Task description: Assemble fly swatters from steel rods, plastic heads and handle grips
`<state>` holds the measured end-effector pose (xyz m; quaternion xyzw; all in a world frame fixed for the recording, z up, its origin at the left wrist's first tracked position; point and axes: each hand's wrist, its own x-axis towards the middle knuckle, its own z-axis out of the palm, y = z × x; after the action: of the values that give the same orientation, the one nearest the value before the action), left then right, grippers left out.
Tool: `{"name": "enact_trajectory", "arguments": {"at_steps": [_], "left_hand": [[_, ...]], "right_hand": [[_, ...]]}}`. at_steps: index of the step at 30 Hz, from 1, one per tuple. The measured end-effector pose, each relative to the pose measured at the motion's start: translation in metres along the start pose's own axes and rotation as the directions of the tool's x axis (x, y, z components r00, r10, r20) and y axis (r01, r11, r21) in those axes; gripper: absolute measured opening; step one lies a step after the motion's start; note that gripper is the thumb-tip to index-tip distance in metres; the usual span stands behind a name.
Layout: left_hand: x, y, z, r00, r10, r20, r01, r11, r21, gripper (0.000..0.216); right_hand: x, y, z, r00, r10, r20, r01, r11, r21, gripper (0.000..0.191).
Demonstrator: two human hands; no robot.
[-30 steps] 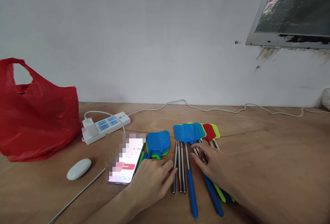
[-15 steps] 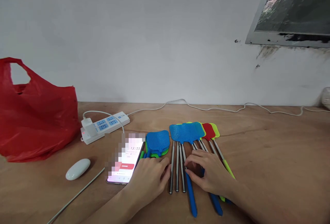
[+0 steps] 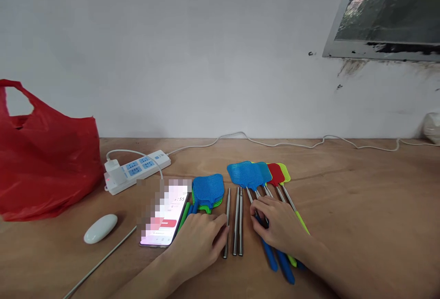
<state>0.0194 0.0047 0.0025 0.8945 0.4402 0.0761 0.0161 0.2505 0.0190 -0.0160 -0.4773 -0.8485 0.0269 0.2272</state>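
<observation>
- The left hand (image 3: 202, 239) lies open and flat, palm down on the wooden table (image 3: 360, 207). It holds nothing. Its thumb touches the leftmost of three steel rods (image 3: 235, 221), and its fingers rest over the handles of a small stack of swatters (image 3: 208, 191).
- The right hand (image 3: 278, 228) is curled, with thumb and fingertips closed on the blue swatter (image 3: 242, 175) where the steel shaft meets the blue grip.
- Half a second ago that swatter lay just beside the rods, with its head over their tops. Now it has been drawn to the right. A gap shows between it and the rods, and the rod tips lie bare.
- It now lies against the fan of swatters (image 3: 276, 174), whose blue, red and yellow-green heads overlap. Their handles run back under the right hand.
- The right hand has come leftward and closed since a second ago, when its fingers lay stretched over the shafts. The left hand has hardly shifted.
- A lit phone (image 3: 165, 218) lies just left of the left hand, and a white oval device (image 3: 100, 228) lies further left. A grey cable (image 3: 99, 262) runs between them.
- Behind these sits a white power strip (image 3: 137, 170) with a red plastic bag (image 3: 44, 166) at its left.
- A white cord (image 3: 275, 144) runs along the foot of the wall (image 3: 206, 60).
</observation>
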Motion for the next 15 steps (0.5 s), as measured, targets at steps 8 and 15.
{"name": "enact_trajectory", "arguments": {"at_steps": [8,15], "left_hand": [[-0.0007,-0.0015,0.0013,1.000,0.006,0.006,-0.006,1.000,-0.029,0.022],[-0.0010,-0.0033,0.0002,1.000,-0.005,0.024,0.007,0.995,-0.102,0.024]], "right_hand": [[-0.0012,0.0020,0.0023,1.000,-0.012,-0.026,0.012,1.000,-0.017,0.015],[-0.0033,0.0044,0.0031,0.992,-0.124,0.000,0.124,0.989,0.074,0.044]]}}
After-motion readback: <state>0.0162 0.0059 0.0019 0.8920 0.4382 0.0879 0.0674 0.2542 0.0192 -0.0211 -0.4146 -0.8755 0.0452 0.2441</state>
